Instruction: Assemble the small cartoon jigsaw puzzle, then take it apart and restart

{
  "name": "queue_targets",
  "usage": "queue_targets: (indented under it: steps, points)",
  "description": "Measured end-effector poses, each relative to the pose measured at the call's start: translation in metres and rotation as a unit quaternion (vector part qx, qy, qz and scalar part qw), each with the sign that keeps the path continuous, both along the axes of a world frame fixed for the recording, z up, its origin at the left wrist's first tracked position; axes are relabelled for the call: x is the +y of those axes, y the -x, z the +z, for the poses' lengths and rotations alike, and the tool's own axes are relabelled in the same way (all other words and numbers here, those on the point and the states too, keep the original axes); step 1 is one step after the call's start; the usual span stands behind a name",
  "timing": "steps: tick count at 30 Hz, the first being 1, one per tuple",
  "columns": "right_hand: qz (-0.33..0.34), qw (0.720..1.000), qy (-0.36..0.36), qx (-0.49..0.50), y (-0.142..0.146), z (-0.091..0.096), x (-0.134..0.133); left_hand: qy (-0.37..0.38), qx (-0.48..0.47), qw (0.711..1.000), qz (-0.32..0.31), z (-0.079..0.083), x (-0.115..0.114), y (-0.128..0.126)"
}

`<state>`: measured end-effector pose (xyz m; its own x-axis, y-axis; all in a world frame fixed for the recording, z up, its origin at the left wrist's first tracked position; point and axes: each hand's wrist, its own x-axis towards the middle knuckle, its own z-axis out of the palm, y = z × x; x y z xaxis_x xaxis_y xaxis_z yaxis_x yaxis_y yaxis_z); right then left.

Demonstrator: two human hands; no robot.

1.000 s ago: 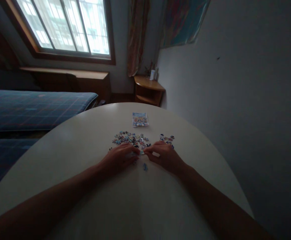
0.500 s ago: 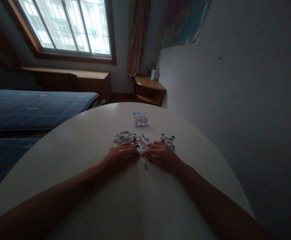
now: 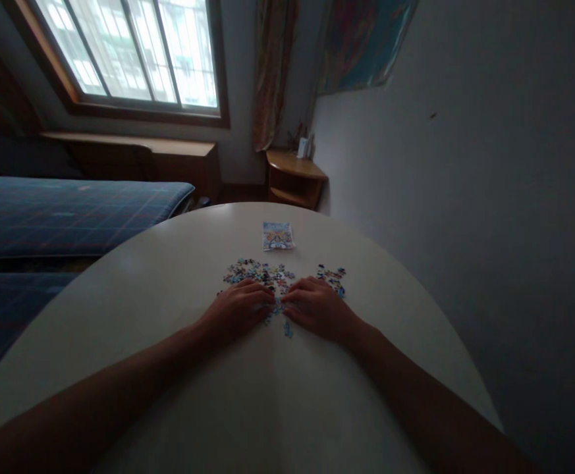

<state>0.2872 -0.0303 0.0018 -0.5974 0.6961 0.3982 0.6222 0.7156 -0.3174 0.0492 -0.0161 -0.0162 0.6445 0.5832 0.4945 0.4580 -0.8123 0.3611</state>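
Light blue jigsaw puzzle pieces (image 3: 278, 306) lie between my two hands on the white round table (image 3: 168, 276). My left hand (image 3: 240, 306) rests with bent fingers at their left side, thumb and fingertips closed on the edge. From the right, my right hand (image 3: 319, 308) meets the same pieces with its fingers curled and pressed together. My fingers partly cover the pieces. Just below my right fingertips sits a small light blue puzzle piece cluster (image 3: 288, 329). Beyond my left hand spreads a pile of mixed puzzle pieces (image 3: 250, 270); a smaller group of pieces (image 3: 335, 280) lies beyond my right hand.
A small printed packet (image 3: 278, 236) lies toward the table's far side. The wall (image 3: 465, 197) runs close along the right. At left stands a bed with a blue plaid mattress (image 3: 70, 214); a wooden corner shelf (image 3: 297, 164) is behind the table.
My fingertips have drawn slightly apart, showing more of the light blue pieces between them. My right hand's fingers have shifted a little; the forearms are nearly still.
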Motion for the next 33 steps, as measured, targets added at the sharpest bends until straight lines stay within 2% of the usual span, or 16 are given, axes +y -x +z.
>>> queue_targets:
  steps: [6,13,24,33]
  points:
    - [-0.021,1.0,0.006,-0.005,0.005,0.001,-0.002,-0.004,-0.005,1.0,-0.012,0.003,0.0,0.0]
    - [-0.029,0.999,0.011,-0.013,0.005,0.004,-0.003,0.005,0.004,1.0,0.027,0.003,-0.003,-0.001]
    - [-0.032,0.997,0.071,-0.01,0.007,0.004,-0.001,0.015,-0.005,1.0,0.02,0.005,-0.001,-0.003]
    - [-0.045,0.997,0.054,-0.041,0.012,0.003,-0.007,0.025,0.011,0.999,0.026,0.005,-0.002,-0.001]
